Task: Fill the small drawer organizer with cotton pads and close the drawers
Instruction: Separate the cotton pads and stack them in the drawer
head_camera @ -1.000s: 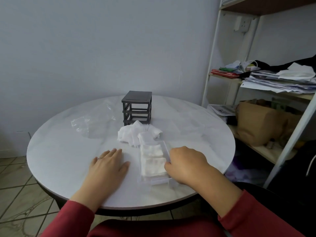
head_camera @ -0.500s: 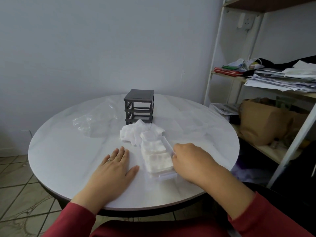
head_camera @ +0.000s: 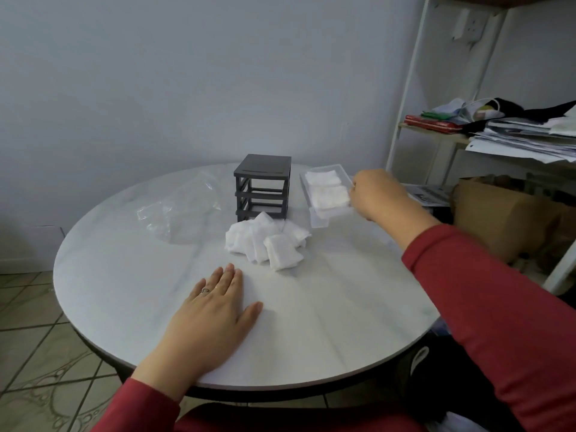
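Your right hand (head_camera: pixel 374 194) grips the right rim of the clear plastic drawer (head_camera: pixel 319 220), with the fingers curled round the edge. The drawer carries white square cotton pads (head_camera: pixel 327 190) and is located just right of the dark grey three-tier organizer frame (head_camera: pixel 263 169), outside it. Your left hand (head_camera: pixel 215 313) lies palm down, fingers straight, on the round white marble-pattern worktop (head_camera: pixel 327 322). A loose heap of white cotton pads (head_camera: pixel 268 244) lies against the frame's front base. A crumpled clear plastic bag (head_camera: pixel 177 210) lies left of the frame.
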